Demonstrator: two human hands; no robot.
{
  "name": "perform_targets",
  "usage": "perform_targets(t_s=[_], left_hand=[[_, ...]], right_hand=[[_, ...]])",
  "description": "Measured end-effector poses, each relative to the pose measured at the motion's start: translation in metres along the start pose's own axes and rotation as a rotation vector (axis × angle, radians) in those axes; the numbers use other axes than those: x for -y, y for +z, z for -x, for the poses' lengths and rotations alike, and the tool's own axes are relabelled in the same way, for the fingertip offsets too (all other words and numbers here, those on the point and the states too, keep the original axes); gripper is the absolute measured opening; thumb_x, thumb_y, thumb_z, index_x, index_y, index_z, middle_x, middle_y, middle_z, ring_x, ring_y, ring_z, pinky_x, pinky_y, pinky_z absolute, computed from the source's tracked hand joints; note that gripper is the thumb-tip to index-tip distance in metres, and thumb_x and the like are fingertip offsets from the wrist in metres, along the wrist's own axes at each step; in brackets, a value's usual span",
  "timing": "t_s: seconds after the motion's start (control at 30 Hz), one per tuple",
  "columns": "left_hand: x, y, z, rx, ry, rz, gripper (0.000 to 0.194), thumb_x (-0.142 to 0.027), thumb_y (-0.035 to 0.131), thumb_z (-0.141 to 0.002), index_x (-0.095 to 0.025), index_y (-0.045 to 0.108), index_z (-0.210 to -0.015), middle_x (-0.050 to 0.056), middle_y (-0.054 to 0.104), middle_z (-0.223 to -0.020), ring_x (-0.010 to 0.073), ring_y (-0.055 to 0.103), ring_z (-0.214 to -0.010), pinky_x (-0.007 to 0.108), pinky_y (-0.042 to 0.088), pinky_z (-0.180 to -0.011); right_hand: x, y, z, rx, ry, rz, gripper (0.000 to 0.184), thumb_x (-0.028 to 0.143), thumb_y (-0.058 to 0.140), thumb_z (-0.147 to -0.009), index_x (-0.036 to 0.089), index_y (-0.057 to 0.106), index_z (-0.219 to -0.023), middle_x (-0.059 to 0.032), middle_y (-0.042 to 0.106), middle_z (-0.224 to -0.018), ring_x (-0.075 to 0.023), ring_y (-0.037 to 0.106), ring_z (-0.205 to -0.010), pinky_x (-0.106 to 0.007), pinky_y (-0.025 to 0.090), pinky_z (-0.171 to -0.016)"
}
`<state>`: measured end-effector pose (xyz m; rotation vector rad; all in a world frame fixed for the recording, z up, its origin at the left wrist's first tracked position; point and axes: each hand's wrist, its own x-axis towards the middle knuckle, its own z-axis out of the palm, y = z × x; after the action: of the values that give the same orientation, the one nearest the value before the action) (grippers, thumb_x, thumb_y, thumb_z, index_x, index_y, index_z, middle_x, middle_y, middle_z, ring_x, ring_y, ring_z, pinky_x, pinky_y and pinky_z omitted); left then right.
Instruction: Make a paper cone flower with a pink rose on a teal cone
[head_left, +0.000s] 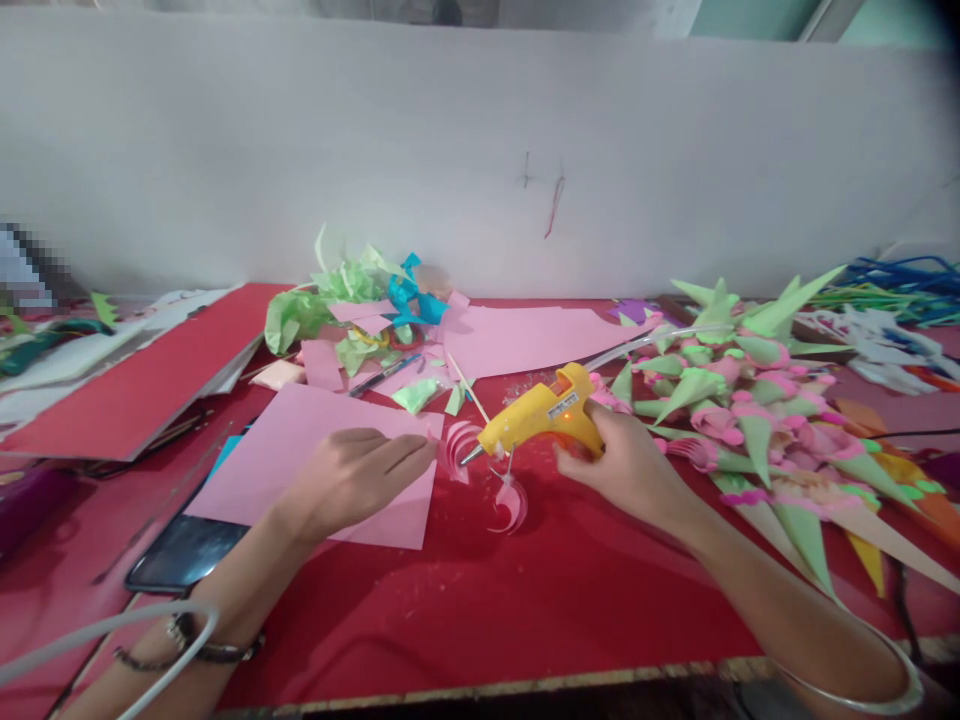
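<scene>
My right hand (630, 470) is wrapped round a yellow hot glue gun (525, 412), its metal nozzle pointing down to the left. A clear glue stick (634, 345) sticks out of the gun's back. Between the fingertips of my left hand (367, 465) is pinched a curled strip of pink fringed paper (456, 450). The nozzle tip meets or nearly meets that strip; I cannot tell if they touch. Just below the gun, a second pink paper curl (511, 505) lies on the red table (540, 610).
Pink sheets (262, 455) and a phone (184, 550) lie at left, near a slanted red board (150, 370). Crumpled green and blue scraps (341, 290) lie behind. Many pink and green paper flowers (750, 420) are heaped at right. A white wall panel (450, 160) closes the back.
</scene>
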<state>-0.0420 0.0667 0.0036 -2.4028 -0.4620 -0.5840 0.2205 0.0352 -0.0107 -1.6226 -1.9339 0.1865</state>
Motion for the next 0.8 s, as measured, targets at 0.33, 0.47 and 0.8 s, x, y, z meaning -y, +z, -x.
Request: perform_targets(t_s=[0.33, 0.47, 0.8], left_hand=[[0.0008, -0.0008, -0.0004, -0.024, -0.003, 0.02, 0.022, -0.002, 0.034, -0.082, -0.014, 0.052, -0.086, 0.001, 0.068, -0.075, 0.0098, 0.058, -0.054, 0.02, 0.042, -0.049], [0.0002, 0.0, 0.0003, -0.032, -0.008, 0.015, 0.024, -0.002, 0.033, -0.082, -0.014, 0.053, -0.083, 0.0, 0.067, -0.073, 0.0092, 0.058, -0.053, 0.02, 0.042, -0.049], [-0.0006, -0.0007, 0.0003, -0.02, 0.001, 0.03, 0.026, -0.003, 0.033, -0.082, -0.015, 0.055, -0.079, 0.0, 0.066, -0.071, 0.0096, 0.057, -0.053, 0.02, 0.041, -0.05]], right_hand=[[-0.003, 0.001, -0.0015, -0.019, 0.018, 0.023, 0.011, 0.026, 0.049, -0.067, 0.019, 0.041, -0.066, 0.0059, 0.038, -0.049, -0.0084, 0.037, -0.042, -0.02, 0.029, -0.04], [-0.0049, 0.0012, -0.0019, -0.039, 0.002, 0.042, 0.01, 0.026, 0.049, -0.067, 0.018, 0.043, -0.067, 0.0061, 0.038, -0.048, -0.0082, 0.037, -0.041, -0.019, 0.028, -0.04], [-0.0052, 0.0004, -0.0032, -0.026, 0.001, 0.037, 0.007, 0.022, 0.049, -0.068, 0.018, 0.044, -0.07, 0.0052, 0.042, -0.051, -0.0089, 0.04, -0.044, -0.02, 0.029, -0.043]])
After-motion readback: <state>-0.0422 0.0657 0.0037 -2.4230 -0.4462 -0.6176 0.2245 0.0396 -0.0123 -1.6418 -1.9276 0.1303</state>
